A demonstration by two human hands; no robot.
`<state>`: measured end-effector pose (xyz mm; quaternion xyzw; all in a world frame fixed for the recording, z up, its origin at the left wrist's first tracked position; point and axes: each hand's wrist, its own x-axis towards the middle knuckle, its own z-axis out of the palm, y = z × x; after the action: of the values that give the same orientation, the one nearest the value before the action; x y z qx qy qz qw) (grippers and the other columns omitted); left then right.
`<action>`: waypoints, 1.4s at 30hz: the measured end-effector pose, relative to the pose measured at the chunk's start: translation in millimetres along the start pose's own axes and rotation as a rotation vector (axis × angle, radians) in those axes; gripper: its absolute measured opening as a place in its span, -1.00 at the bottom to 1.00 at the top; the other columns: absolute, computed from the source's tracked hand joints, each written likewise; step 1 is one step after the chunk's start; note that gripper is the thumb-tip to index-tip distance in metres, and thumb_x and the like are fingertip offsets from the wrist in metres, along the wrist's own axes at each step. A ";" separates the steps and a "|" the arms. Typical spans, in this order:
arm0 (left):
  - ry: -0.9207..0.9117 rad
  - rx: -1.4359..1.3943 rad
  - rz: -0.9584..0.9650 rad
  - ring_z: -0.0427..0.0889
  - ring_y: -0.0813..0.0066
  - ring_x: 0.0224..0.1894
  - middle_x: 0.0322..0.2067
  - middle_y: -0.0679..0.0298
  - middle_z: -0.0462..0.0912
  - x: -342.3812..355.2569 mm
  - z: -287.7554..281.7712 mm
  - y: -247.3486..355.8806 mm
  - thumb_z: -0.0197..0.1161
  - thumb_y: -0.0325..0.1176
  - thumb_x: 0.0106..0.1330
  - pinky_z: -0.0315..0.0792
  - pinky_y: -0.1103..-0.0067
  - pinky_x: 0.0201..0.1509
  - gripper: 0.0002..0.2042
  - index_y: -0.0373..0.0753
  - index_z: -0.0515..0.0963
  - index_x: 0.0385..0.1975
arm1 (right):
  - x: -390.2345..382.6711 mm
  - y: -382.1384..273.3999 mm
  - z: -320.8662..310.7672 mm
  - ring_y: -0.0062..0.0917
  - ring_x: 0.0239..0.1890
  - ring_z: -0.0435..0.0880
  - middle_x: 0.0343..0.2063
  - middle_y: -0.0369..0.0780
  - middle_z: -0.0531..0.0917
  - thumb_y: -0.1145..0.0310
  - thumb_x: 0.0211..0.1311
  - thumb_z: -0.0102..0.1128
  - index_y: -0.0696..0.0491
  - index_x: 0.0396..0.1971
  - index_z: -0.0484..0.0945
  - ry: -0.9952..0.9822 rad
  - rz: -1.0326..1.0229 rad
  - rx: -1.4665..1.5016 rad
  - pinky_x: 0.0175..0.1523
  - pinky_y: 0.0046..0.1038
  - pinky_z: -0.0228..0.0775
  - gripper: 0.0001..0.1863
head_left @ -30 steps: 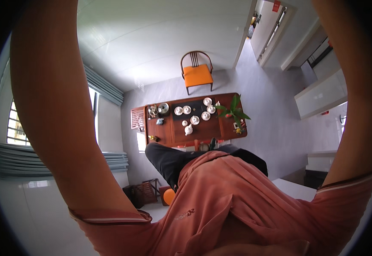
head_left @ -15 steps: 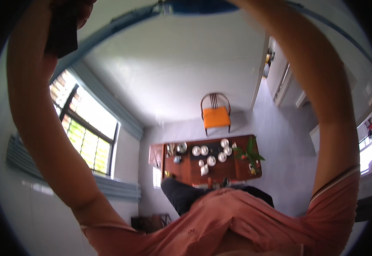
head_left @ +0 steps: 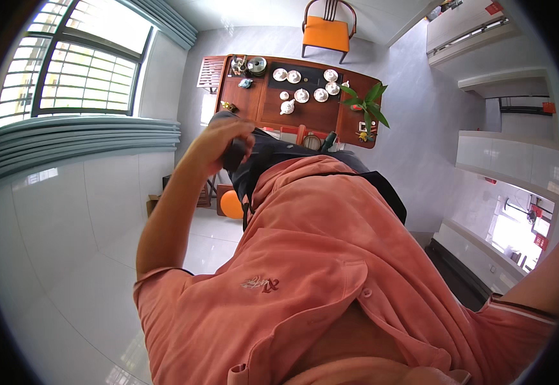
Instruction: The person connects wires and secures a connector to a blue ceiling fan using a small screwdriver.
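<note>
1. Compared with a half second ago, the person's left hand (head_left: 227, 139) has come down from high above the table (head_left: 318, 119) to a spot by its near left corner, over the dark trousers (head_left: 270, 154).
2. The left hand has its fingers curled around a dark object (head_left: 233, 157), which was up at the top left beyond the table then. Its exact kind is hard to tell.
3. The right arm (head_left: 542, 285), earlier raised to the right of the table, now shows only in part, well off to the table's right and nearer the body. The right hand is out of view, so I cannot tell what it is doing.
4. The blue band that arched beyond the table has gone from view, and the window (head_left: 90, 70) to the table's left shows more fully.
5. On the table's middle, six white cups (head_left: 301, 95) sit on and around a dark panel (head_left: 316, 80), seemingly lidded, so their contents are hidden.
6. Toward the table's near edge stand a white teapot (head_left: 287, 107) and a small white jar (head_left: 284, 95); what they hold cannot be seen.
7. At the table's far left corner is a round silvery vessel (head_left: 257, 65), its contents unclear.
8. A green plant (head_left: 368, 104) spreads over the table's right end.
</note>
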<state>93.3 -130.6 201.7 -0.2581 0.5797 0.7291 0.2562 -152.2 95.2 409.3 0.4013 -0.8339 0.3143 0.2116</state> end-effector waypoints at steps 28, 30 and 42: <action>-0.438 -0.418 -0.015 0.65 0.28 0.06 0.01 -0.01 0.64 -25.6 32.5 -62.2 0.27 -0.57 0.26 0.50 0.47 0.22 -0.33 -0.44 0.20 0.39 | -114.7 21.1 91.6 0.07 -0.10 0.70 -0.17 0.28 0.67 0.32 0.24 0.15 0.40 -0.18 0.63 -0.373 0.275 0.044 0.03 -0.14 0.58 -0.61; -0.272 -0.334 -0.095 0.67 0.26 0.02 0.05 -0.04 0.62 -24.5 40.9 -56.9 0.30 -0.57 0.30 0.49 0.46 0.26 -0.33 -0.46 0.17 0.40 | -112.3 23.8 94.3 0.06 -0.10 0.70 -0.17 0.28 0.67 0.32 0.24 0.15 0.40 -0.18 0.63 -0.375 0.266 0.051 0.02 -0.14 0.58 -0.61; 0.107 0.350 0.425 0.70 0.29 -0.07 -0.06 0.08 0.65 91.4 21.6 -85.1 0.29 -0.59 0.28 0.64 0.42 -0.03 -0.54 -0.32 0.43 0.20 | -109.7 28.6 90.4 0.06 -0.10 0.70 -0.18 0.27 0.67 0.32 0.24 0.15 0.41 -0.17 0.63 -0.358 0.273 0.049 0.02 -0.14 0.57 -0.61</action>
<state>81.7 -86.0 83.7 -0.1209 0.7506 0.6407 0.1072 -119.7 104.9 268.3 0.3393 -0.8968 0.2838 0.0058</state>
